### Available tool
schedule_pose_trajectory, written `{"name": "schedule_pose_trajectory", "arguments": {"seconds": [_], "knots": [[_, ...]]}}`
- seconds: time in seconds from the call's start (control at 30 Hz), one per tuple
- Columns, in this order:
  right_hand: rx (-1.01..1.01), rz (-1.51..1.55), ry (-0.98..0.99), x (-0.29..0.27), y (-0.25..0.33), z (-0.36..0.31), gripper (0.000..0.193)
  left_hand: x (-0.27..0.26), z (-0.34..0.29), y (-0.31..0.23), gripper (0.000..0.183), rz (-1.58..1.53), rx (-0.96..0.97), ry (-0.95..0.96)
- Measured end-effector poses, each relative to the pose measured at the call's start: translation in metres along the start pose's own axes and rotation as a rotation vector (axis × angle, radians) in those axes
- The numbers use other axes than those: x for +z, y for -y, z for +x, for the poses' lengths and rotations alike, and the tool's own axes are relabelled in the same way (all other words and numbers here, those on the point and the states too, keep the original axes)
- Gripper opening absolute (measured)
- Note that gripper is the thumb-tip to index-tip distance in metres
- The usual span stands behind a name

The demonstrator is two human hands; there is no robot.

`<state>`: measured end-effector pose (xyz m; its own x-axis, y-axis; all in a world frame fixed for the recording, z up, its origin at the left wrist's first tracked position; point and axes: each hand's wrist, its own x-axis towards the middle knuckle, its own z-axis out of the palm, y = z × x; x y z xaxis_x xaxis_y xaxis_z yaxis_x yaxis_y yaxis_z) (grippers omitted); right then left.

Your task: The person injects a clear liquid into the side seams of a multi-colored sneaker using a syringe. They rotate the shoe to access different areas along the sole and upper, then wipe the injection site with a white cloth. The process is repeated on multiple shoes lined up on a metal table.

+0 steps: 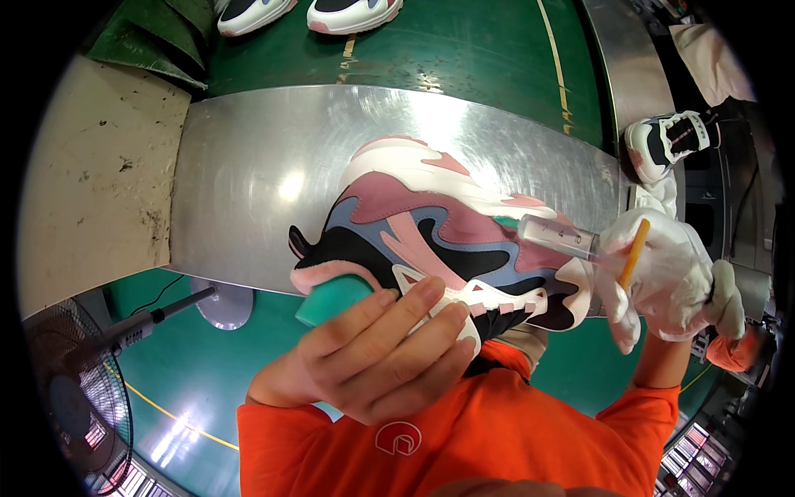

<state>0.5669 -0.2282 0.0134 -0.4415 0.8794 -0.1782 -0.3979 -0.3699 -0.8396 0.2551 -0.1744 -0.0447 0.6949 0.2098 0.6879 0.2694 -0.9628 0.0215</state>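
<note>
A sneaker (439, 224) in pink, mauve, blue, black and white lies on its side, its white and pink sole facing away from me. My bare left hand (385, 352) is closed over its lacing and tongue. Beside that hand, a teal foam block (333, 300) shows at the shoe's collar. My right hand (662, 273), in a white glove, grips a clear syringe-like applicator (561, 238). Its green tip meets the shoe near the line between upper and sole, toward the toe. An orange stick (636, 253) also juts out between the gloved fingers.
A metal ledge (240, 174) runs beneath the shoe, beside a green conveyor belt (472, 50) carrying a pair of sneakers (354, 15). Another sneaker (667, 142) stands at the right. At left are a cream panel (99, 174) and a fan (79, 406).
</note>
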Motion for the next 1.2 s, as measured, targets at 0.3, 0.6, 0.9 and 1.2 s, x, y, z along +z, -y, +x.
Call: {"name": "schedule_pose_trajectory", "arguments": {"seconds": [0.3, 0.6, 0.9, 1.2], "knots": [[0.174, -0.02, -0.262, 0.015, 0.018, -0.015, 0.107, 0.002, 0.001, -0.002, 0.008, -0.05, -0.03, -0.026], [0.041, -0.03, -0.178, 0.006, 0.011, -0.032, 0.105, -0.002, 0.005, -0.002, 0.015, -0.046, -0.069, 0.028], [-0.183, -0.005, -0.128, -0.011, -0.014, -0.053, 0.105, -0.002, 0.012, -0.003, 0.015, -0.021, -0.073, 0.03], [-0.2, 0.065, -0.263, -0.011, -0.021, -0.07, 0.104, -0.003, 0.016, -0.003, 0.015, -0.029, -0.074, 0.065]]}}
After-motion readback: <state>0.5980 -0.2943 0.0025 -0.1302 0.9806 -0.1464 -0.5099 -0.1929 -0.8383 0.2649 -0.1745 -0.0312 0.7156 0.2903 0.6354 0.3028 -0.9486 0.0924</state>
